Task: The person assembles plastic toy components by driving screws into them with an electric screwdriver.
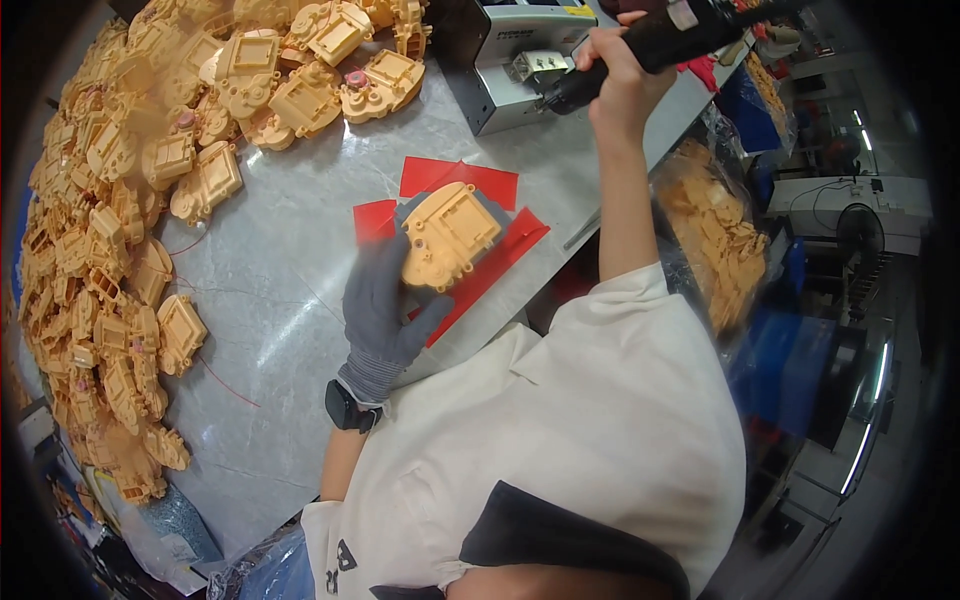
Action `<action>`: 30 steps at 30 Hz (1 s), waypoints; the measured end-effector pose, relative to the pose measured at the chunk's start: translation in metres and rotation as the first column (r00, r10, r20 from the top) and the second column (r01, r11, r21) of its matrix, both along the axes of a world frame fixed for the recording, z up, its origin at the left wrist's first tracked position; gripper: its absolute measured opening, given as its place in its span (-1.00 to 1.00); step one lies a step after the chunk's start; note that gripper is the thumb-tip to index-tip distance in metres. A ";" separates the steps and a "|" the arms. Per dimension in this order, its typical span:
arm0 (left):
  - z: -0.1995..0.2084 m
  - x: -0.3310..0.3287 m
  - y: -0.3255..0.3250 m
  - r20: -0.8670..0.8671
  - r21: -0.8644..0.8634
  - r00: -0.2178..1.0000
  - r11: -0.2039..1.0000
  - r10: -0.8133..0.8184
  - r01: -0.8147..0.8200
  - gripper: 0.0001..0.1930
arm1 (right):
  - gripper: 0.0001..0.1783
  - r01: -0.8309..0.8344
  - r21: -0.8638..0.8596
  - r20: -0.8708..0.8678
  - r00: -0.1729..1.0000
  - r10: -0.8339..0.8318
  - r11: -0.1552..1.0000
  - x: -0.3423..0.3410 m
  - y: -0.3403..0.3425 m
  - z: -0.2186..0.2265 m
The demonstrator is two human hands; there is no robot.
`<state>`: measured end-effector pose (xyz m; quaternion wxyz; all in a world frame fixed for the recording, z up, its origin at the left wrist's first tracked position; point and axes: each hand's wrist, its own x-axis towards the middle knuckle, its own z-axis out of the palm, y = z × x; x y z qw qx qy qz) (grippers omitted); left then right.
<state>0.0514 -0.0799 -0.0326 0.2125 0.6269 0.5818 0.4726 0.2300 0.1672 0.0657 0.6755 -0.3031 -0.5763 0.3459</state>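
Note:
My left hand point(383, 300), in a grey knitted glove, closes its fingers and thumb round the lower left of a yellow plastic housing point(458, 238). The housing has a square recess and small lugs along its edge. It rests on a dark grey block point(494, 211), mostly hidden beneath it, with red tape point(470, 178) stuck on the table around. My bare right hand point(622, 75) is wrapped round a black electric screwdriver point(670, 38). The tip of the screwdriver points down left, beside the metal outlet point(540, 66) of a grey and black screw feeder point(500, 60); I cannot tell whether they touch.
A large heap of yellow housings point(110, 220) covers the left and far side of the grey marbled table point(270, 400). Off the table's right edge, a clear plastic bag point(710, 235) holds more yellow parts. A thin metal rod point(580, 232) lies by that edge.

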 end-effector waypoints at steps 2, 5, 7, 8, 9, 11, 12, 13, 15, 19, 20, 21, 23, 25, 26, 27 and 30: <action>0.000 0.001 0.001 -0.015 0.029 1.000 0.999 -0.013 0.013 -0.28 | -0.67 -0.106 0.049 -0.174 0.978 0.113 0.993 0.009 -0.001 0.003; -0.005 -0.001 -0.002 -0.035 0.079 0.999 0.997 0.028 -0.025 -0.28 | -0.84 0.007 -0.035 -0.252 0.968 -0.015 0.999 -0.023 -0.028 0.037; -0.002 -0.001 -0.001 -0.043 0.078 0.999 0.997 0.012 -0.009 -0.28 | -0.78 -0.036 -0.009 -0.261 0.965 0.032 0.999 -0.013 -0.024 0.039; 0.000 0.000 -0.002 -0.052 0.072 0.999 0.997 0.005 -0.002 -0.29 | -0.72 -0.087 0.012 -0.270 0.959 0.087 0.996 -0.006 -0.023 0.039; -0.001 -0.001 -0.002 -0.054 0.069 0.998 0.998 0.013 -0.009 -0.29 | -0.72 -0.095 0.009 -0.272 0.958 0.094 0.995 0.000 -0.023 0.036; 0.000 -0.002 -0.004 -0.046 0.051 0.999 0.999 0.018 -0.016 -0.28 | -0.67 -0.364 -0.011 -0.270 0.898 0.348 0.931 0.007 -0.030 0.034; 0.000 -0.003 -0.004 -0.044 0.040 0.998 0.998 0.040 -0.038 -0.28 | -0.64 -0.458 -0.035 -0.272 0.859 0.433 0.888 0.004 -0.046 0.038; 0.000 -0.003 -0.005 0.018 0.088 0.996 0.992 0.086 -0.087 -0.30 | -0.60 -0.657 0.046 -0.320 0.704 0.634 0.753 0.000 -0.062 0.042; 0.002 -0.006 -0.009 0.078 0.109 0.986 0.982 0.145 -0.153 -0.31 | -0.53 -0.827 0.108 -0.252 0.514 0.820 0.551 -0.015 -0.089 0.040; 0.007 -0.007 -0.011 0.037 0.169 0.984 0.970 0.172 -0.175 -0.41 | -0.48 -0.934 0.089 -0.313 0.305 0.900 0.347 -0.037 -0.110 0.026; 0.007 -0.008 -0.012 0.007 0.183 0.988 0.971 0.153 -0.151 -0.42 | -0.50 -0.964 0.088 -0.264 0.221 0.939 0.252 -0.041 -0.112 0.022; 0.007 -0.008 -0.012 -0.021 0.200 0.991 0.971 0.136 -0.129 -0.43 | -0.50 -0.968 0.086 -0.272 0.206 0.940 0.237 -0.046 -0.115 0.020; 0.011 -0.007 -0.014 0.009 0.187 0.987 0.969 0.163 -0.162 -0.46 | -0.41 -0.931 0.022 -0.447 0.317 0.837 0.364 -0.055 -0.125 0.019; 0.013 -0.008 -0.016 -0.012 0.201 0.985 0.965 0.172 -0.166 -0.55 | -0.46 -0.942 0.016 -0.415 0.299 0.859 0.336 -0.057 -0.126 0.014; 0.013 -0.008 -0.018 -0.009 0.202 0.984 0.964 0.179 -0.174 -0.55 | -0.51 -0.948 0.013 -0.380 0.290 0.878 0.318 -0.057 -0.126 0.013; 0.013 -0.009 -0.019 -0.020 0.208 0.982 0.962 0.187 -0.179 -0.60 | -0.51 -0.950 0.010 -0.379 0.286 0.880 0.313 -0.058 -0.126 0.012; 0.013 -0.009 -0.021 -0.029 0.225 0.977 0.954 0.210 -0.199 -0.68 | -0.51 -0.944 -0.004 -0.389 0.306 0.869 0.330 -0.059 -0.130 0.015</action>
